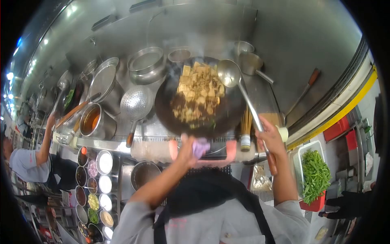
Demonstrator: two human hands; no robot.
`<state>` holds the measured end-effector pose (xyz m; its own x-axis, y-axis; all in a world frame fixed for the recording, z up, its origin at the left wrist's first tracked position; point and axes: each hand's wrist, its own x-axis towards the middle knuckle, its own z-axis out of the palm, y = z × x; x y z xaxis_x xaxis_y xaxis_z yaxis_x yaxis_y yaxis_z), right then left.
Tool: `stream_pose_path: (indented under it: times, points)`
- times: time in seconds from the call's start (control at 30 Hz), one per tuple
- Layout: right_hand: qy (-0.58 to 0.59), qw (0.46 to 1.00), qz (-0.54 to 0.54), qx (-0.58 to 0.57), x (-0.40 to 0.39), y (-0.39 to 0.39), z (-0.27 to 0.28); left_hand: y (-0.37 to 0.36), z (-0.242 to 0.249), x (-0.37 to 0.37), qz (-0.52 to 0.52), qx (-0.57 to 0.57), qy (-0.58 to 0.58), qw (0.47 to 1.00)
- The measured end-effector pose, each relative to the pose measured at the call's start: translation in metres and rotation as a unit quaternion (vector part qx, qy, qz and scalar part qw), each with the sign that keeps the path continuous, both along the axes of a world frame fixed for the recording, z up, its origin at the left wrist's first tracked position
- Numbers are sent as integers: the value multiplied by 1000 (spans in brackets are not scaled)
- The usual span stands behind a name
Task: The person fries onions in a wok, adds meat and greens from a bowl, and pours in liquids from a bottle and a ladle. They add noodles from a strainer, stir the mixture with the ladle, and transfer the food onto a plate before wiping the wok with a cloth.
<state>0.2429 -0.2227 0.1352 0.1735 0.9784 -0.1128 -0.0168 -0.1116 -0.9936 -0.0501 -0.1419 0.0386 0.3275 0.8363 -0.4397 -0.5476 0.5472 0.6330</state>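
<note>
A dark wok (164, 110) sits on the stove in front of me, with tofu pieces (199, 83) and browned bits of food in it, steaming. My left hand (187, 149) is closed on a purple cloth (200, 147) at the wok's near edge; the wok's handle, if any, is hidden there. My right hand (269, 136) grips the long handle of a metal ladle (229, 73). The ladle's bowl is over the right side of the wok, beside the tofu. Close to my right hand stands a bundle of thin sticks (246, 122) in a labelled container.
Left of the wok lies a perforated skimmer (137, 102), beside a pot of orange-brown liquid (92, 121). Several ingredient bowls (105, 162) line the lower left. A basket of leafy greens (315, 175) stands at right. Another person (30, 162) works at far left.
</note>
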Motion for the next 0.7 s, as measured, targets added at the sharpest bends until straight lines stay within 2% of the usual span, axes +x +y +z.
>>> stream_pose_path:
  times: [0.03, 0.07, 0.13, 0.2, 0.3, 0.4, 0.43, 0.47, 0.57, 0.7]
  points:
    - [-11, 1000, -6, -6, 3, -4, 0, -10, 9, -7, -40, 27, 9, 999]
    - [7, 1000, 0, -14, 10, -5, -5, -6, 9, -7, -21, 3, 9, 1000]
    - [0, 1000, 0, -17, 9, -3, -5, 29, 13, -4, -15, -36, -36, 999]
    - [6, 1000, 0, -21, 7, 4, -5, 72, 25, 11, 7, -53, -3, 999]
    - [14, 1000, 4, -24, 0, 13, -7, 115, -4, 25, -4, -61, -11, 998]
    - [31, 999, 8, -15, -2, 15, -12, 99, -24, 33, 15, -45, -25, 999]
    - [26, 1000, 3, -15, -3, 8, -9, 80, -33, 25, -56, -6, -69, 996]
    - [22, 1000, -2, -14, -4, 5, -9, 39, -6, 20, -40, 23, 2, 999]
    - [22, 1000, 2, -6, 19, -4, -22, 3, 13, 4, -29, -3, 42, 999]
    - [32, 999, -16, -41, 14, -3, 0, 62, 32, 8, -9, -61, -12, 998]
